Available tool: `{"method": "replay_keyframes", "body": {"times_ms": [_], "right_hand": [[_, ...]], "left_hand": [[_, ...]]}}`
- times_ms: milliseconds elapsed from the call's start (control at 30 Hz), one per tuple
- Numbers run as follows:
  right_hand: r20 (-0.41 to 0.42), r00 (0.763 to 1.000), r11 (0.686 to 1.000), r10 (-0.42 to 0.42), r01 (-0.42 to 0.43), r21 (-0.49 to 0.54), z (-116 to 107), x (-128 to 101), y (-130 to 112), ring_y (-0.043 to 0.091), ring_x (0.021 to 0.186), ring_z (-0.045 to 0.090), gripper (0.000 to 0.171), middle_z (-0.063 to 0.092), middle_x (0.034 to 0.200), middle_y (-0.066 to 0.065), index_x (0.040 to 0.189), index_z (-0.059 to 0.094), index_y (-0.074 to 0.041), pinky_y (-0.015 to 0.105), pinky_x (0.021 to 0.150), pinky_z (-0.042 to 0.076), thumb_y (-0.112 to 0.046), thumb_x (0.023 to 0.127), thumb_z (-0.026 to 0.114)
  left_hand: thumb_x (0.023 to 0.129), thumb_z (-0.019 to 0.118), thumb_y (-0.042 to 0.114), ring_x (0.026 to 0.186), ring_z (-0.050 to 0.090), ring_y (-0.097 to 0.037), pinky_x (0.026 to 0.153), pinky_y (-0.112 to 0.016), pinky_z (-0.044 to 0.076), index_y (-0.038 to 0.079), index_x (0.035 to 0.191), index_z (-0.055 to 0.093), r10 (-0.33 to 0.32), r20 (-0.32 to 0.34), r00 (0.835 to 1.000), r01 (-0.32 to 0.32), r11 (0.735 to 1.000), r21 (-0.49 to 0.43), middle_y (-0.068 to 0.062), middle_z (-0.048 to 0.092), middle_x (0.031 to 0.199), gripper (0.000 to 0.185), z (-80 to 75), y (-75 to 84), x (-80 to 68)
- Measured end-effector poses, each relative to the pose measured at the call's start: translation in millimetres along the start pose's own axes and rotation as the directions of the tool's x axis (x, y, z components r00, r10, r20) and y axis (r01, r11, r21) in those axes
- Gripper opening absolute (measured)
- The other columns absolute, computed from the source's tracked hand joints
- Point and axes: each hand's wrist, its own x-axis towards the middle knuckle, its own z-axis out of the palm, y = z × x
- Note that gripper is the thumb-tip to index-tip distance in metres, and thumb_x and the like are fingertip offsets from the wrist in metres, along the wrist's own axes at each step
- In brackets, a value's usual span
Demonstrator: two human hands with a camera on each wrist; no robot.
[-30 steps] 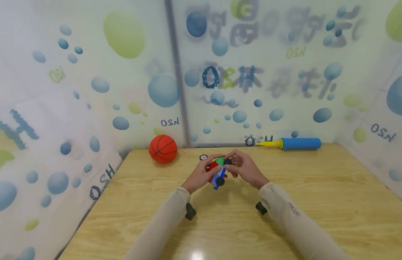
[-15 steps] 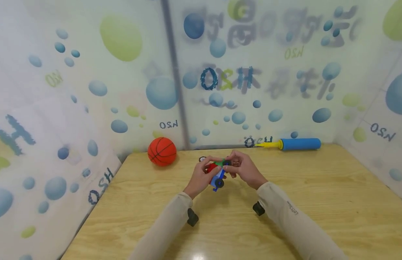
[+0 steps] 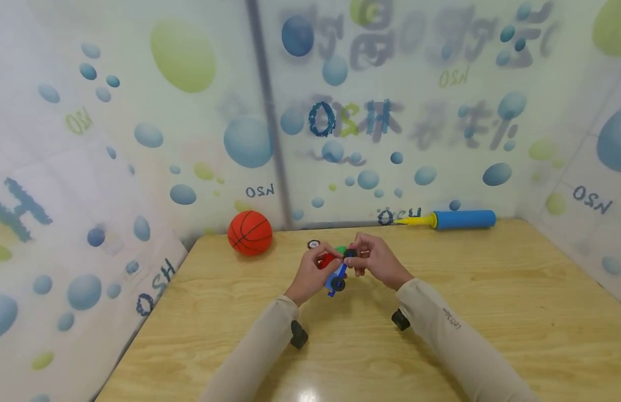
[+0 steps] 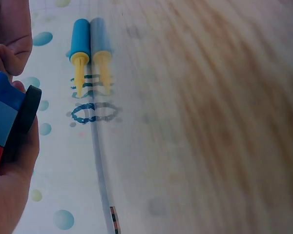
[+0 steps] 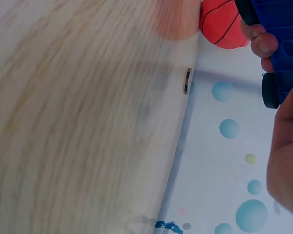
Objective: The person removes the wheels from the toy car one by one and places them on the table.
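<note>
A small toy car [image 3: 336, 274] of red, green and blue blocks with black wheels is held above the wooden table [image 3: 491, 290]. My left hand [image 3: 324, 261] grips its red and blue body from the left. My right hand [image 3: 354, 258] pinches a black wheel [image 3: 349, 254] at the car's upper end. In the left wrist view the blue block [image 4: 2, 105] and a black wheel [image 4: 24, 122] lie against my palm. In the right wrist view the blue block [image 5: 283, 29] and a wheel [image 5: 269, 90] show beside my fingers [image 5: 263, 45].
An orange basketball [image 3: 249, 233] sits at the table's back left corner. A blue pump with a yellow nozzle [image 3: 456, 219] lies along the back wall. A small loose wheel [image 3: 313, 243] rests on the table behind my hands. Bubble-print walls close in on three sides.
Both hands have drifted slightly away from me with the car. My right fingers have closed on the black wheel at the top, covering more of the green piece.
</note>
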Motion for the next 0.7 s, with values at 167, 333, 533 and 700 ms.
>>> {"method": "replay_keyframes", "body": {"times_ms": [167,333,533,700], "right_hand": [[0.003,1.0,0.999,-0.025,0.025,-0.034,-2,-1,0,0.032,0.06,0.065,0.02,0.065,0.082,0.019,0.093,0.051,0.002,0.042,0.06,0.059,-0.006,0.093,0.069],[-0.013,0.999,0.998,-0.044,0.043,-0.054,-3,-5,2,0.04,0.067,0.068,0.019,0.065,0.085,0.026,0.09,0.05,-0.001,0.052,0.065,0.06,-0.005,0.093,0.069],[-0.036,0.996,0.993,-0.079,0.075,-0.095,-1,-7,1,0.036,0.074,0.075,0.019,0.066,0.094,0.025,0.086,0.049,0.001,0.049,0.068,0.062,0.003,0.092,0.067],[-0.03,0.997,0.997,-0.064,0.063,-0.035,-2,-5,-3,0.03,0.073,0.076,0.015,0.064,0.093,0.026,0.101,0.056,0.001,0.054,0.071,0.061,-0.003,0.094,0.068]], "left_hand": [[0.099,0.059,0.006,0.105,0.063,-0.023,0.099,-0.048,0.054,0.005,0.108,0.065,-0.018,0.012,1.0,0.018,0.999,0.027,-0.015,0.063,0.121,0.011,1.2,-3.3,2.9],[0.099,0.059,0.006,0.102,0.06,-0.02,0.096,-0.04,0.053,0.008,0.11,0.065,-0.024,0.041,0.999,0.022,0.998,0.053,-0.014,0.065,0.12,0.012,3.7,-22.2,12.1],[0.099,0.061,0.012,0.103,0.061,-0.018,0.094,-0.039,0.054,0.013,0.11,0.066,0.017,0.046,0.999,-0.021,0.997,0.08,-0.01,0.067,0.119,0.012,3.3,-26.7,16.4],[0.1,0.061,0.018,0.1,0.062,-0.018,0.09,-0.037,0.055,0.017,0.108,0.067,0.024,0.042,0.999,-0.028,0.995,0.099,-0.006,0.066,0.117,0.01,-3.5,-21.2,16.3]]}}
